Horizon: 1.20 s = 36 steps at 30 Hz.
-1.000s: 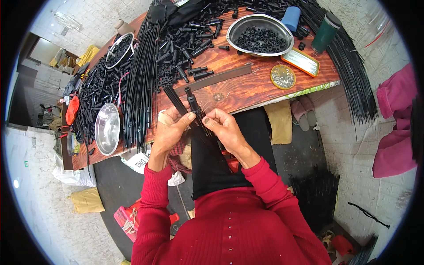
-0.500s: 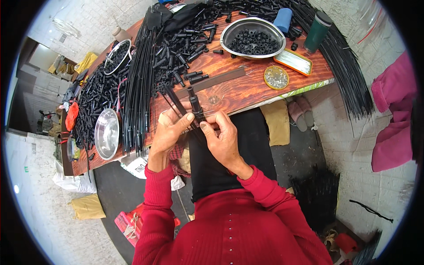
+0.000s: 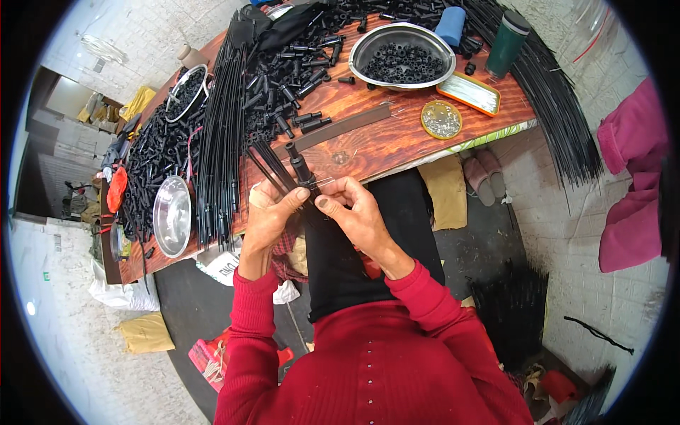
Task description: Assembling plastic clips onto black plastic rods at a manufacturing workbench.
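Tipped farther left now, a black fitting (image 3: pixel 300 167) sits clasped with thin rods (image 3: pixel 272 163) in the left hand (image 3: pixel 268 214), apparently for steadiness, as the right hand (image 3: pixel 359 218) pinches fine wires (image 3: pixel 324 181).

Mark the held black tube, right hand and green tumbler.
Black tube (image 3: pixel 300 167), head view: barrel below its tip.
Right hand (image 3: pixel 361 218), head view: middle of hand.
Green tumbler (image 3: pixel 506 51), head view: side.

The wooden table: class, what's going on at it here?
A person's left hand holds thin black rods and steadies a tilted black tube. The right hand appears to pinch thin wires beside it. Beyond, loose black tubes cover part of the wooden table, near a metal bowl of small black parts.
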Each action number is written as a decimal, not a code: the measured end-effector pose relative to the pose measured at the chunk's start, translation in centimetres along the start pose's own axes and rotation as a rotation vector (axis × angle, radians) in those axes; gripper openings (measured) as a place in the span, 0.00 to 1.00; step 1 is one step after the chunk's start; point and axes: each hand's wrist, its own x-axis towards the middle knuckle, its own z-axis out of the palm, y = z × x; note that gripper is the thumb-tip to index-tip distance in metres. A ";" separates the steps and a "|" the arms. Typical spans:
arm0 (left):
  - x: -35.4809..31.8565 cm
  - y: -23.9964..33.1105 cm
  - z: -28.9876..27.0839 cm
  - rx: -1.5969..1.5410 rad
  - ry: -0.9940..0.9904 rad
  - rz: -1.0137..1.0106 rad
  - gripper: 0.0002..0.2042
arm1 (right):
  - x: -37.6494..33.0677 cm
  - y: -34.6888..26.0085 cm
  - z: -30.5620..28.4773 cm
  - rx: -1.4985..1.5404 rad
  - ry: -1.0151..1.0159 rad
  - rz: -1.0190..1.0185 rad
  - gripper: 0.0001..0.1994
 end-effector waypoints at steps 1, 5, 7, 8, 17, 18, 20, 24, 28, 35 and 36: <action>0.1 -0.1 -0.2 0.007 -0.012 -0.007 0.16 | 0.2 0.1 -0.3 0.023 -0.046 0.034 0.12; 0.5 -0.5 -0.4 -0.040 -0.077 -0.008 0.17 | 0.7 0.6 -0.7 0.003 -0.096 0.057 0.12; 0.3 -0.5 -0.2 -0.080 -0.100 -0.017 0.18 | 0.4 0.9 -0.3 0.020 -0.054 0.034 0.12; 0.2 -0.5 -0.1 -0.118 -0.120 -0.025 0.20 | 0.4 1.1 -0.2 0.037 -0.015 0.011 0.12; 0.1 0.2 0.7 -0.032 -0.123 -0.014 0.24 | 0.6 1.7 0.3 -0.168 0.060 -0.072 0.16; 0.1 0.2 0.8 -0.033 -0.120 -0.013 0.24 | 0.6 1.6 0.3 -0.168 0.057 -0.071 0.16; 0.0 0.3 1.1 -0.031 -0.081 -0.009 0.24 | 0.6 1.1 0.2 -0.184 0.052 -0.022 0.15; -0.1 0.5 1.1 -0.087 -0.092 -0.031 0.22 | 0.7 1.6 0.0 -0.048 0.016 -0.037 0.14; 0.0 0.3 0.9 -0.029 -0.094 -0.004 0.21 | 0.6 1.3 -0.4 0.042 -0.070 0.073 0.11; 0.1 -0.4 0.2 -0.074 -0.152 0.019 0.21 | 0.1 1.2 -0.1 0.076 -0.029 0.024 0.14; 0.2 -0.6 -0.1 -0.074 -0.151 0.019 0.21 | 0.1 1.1 -0.2 0.077 -0.030 0.024 0.14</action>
